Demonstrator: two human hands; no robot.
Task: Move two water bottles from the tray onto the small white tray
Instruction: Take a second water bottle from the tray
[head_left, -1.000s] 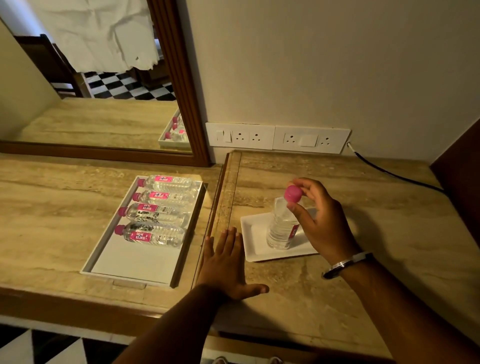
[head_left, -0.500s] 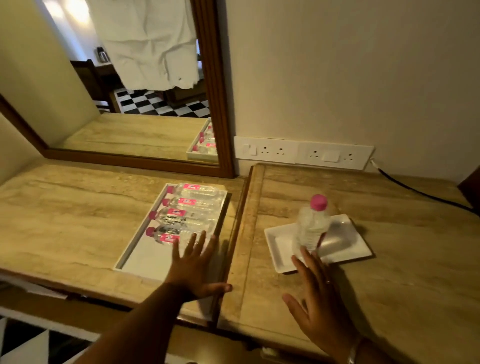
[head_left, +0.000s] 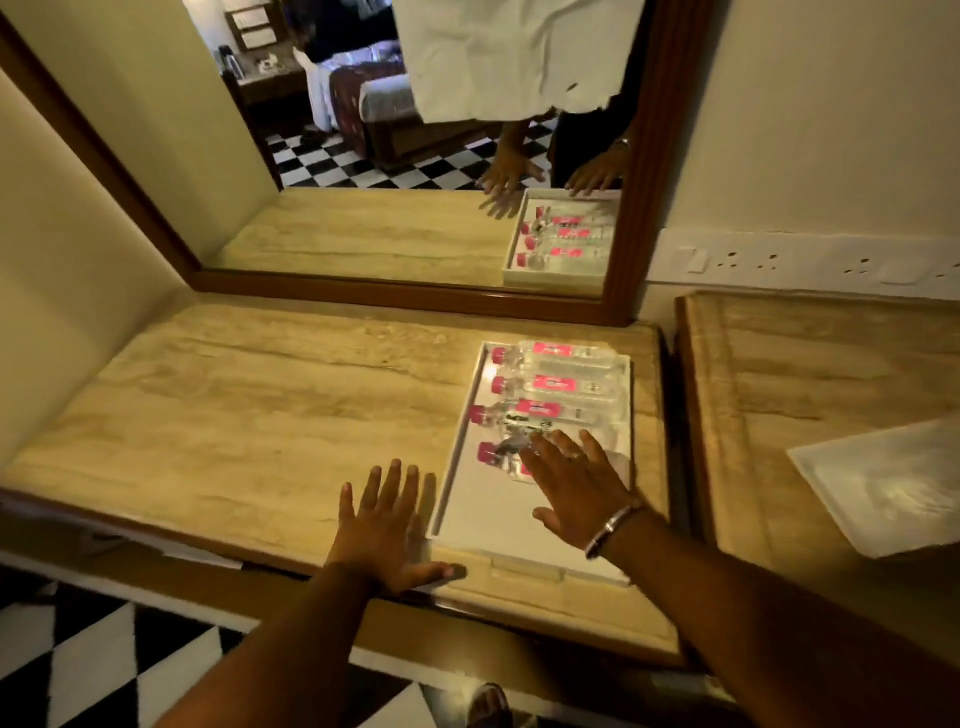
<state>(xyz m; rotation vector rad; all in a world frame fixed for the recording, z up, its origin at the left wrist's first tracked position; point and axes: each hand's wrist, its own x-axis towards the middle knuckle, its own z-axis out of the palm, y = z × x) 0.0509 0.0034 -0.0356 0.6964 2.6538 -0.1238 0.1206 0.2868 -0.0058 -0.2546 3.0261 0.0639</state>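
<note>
A long white tray (head_left: 488, 514) lies on the left counter with several clear water bottles lying flat in it, pink caps to the left. My right hand (head_left: 574, 480) hovers with spread fingers over the nearest bottle (head_left: 493, 453), fingertips over its body; no grip shows. My left hand (head_left: 387, 525) rests flat and open on the counter just left of the tray. The small white tray (head_left: 893, 488) sits at the right edge of view, partly cut off; the bottle standing on it earlier is out of frame.
A wood-framed mirror (head_left: 631, 218) stands behind the counter and reflects the tray and both hands. A gap (head_left: 672, 415) separates the left counter from the right one. Wall sockets (head_left: 779, 262) sit behind. Checkered floor (head_left: 93, 670) lies below the counter's front edge.
My right hand left the standing bottle on the small tray and crossed left over the long tray. My left hand shifted left onto the counter. The view swung left.
</note>
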